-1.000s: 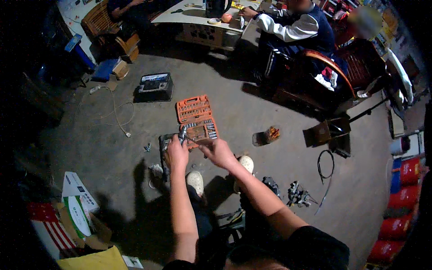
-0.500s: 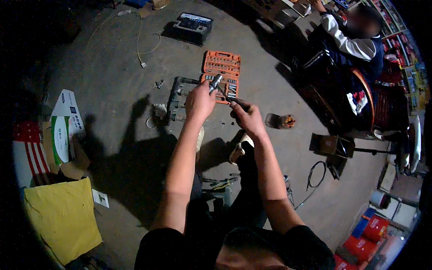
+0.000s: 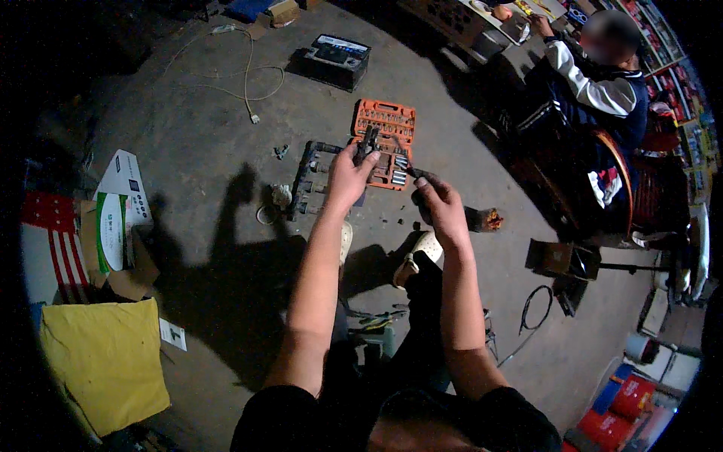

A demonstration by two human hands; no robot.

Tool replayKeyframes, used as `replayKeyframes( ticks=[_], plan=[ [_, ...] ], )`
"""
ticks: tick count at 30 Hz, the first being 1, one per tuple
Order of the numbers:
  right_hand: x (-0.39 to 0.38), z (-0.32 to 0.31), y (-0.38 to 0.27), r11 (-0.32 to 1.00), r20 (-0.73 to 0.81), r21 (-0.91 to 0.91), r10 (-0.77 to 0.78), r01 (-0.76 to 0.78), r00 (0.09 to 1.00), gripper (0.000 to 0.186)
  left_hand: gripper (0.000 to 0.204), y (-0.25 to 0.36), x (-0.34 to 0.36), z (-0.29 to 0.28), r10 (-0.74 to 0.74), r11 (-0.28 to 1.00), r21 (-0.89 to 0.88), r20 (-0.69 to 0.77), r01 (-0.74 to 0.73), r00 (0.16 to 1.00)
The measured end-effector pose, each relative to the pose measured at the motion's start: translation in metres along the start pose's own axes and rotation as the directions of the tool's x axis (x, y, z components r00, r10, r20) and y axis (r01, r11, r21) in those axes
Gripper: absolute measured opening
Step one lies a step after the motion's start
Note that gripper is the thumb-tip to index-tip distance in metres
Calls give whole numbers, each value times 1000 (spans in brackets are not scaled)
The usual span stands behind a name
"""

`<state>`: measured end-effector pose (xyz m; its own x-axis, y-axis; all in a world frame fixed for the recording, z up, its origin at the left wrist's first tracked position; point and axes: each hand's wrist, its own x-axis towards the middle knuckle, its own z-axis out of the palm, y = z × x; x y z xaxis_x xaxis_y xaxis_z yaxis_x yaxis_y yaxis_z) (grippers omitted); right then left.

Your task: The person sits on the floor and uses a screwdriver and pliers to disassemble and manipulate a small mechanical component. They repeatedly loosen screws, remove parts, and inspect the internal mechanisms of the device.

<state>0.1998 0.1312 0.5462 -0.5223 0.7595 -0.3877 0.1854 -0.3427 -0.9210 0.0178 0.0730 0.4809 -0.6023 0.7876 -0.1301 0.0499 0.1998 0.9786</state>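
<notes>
My left hand (image 3: 349,179) is closed around a small cylindrical metal part (image 3: 370,138), which points up and away from me. My right hand (image 3: 444,211) grips a thin dark tool (image 3: 414,172) with a narrow shaft; its exact kind is unclear. The tool's tip is apart from the metal part. Below both hands, an orange socket set case (image 3: 385,113) lies open on the floor with several sockets in it. Just left of my left hand is a black frame-like part (image 3: 303,177) with several fittings along it, partly hidden by that hand.
A black car battery (image 3: 339,60) stands beyond the case, near a pale cable (image 3: 247,89). A seated person (image 3: 595,83) works at the upper right. An orange-brown lump (image 3: 491,220) and an open box (image 3: 557,258) lie at right. Yellow sheet (image 3: 105,365) and cartons are at left.
My right hand has moved away from my left, drawing the dark tool back from the metal part. The whole view has shifted, so the floor items appear lower and farther right.
</notes>
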Motion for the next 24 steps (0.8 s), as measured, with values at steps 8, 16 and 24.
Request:
replayKeyframes(
  ticks=[8,16,24],
  plan=[
    [5,9,-3,921,-92,390,47,-7,995,27,18,32,-13,14,-23,956,-284,163,69,986],
    [-90,55,-96,275,-167,952,110,131,980,20,29,-4,2,14,-66,997,-21,83,68,994],
    [-165,58,-125,-110,-159,985,-286,133,945,24,18,46,-19,33,-231,952,-181,108,248,967]
  ],
)
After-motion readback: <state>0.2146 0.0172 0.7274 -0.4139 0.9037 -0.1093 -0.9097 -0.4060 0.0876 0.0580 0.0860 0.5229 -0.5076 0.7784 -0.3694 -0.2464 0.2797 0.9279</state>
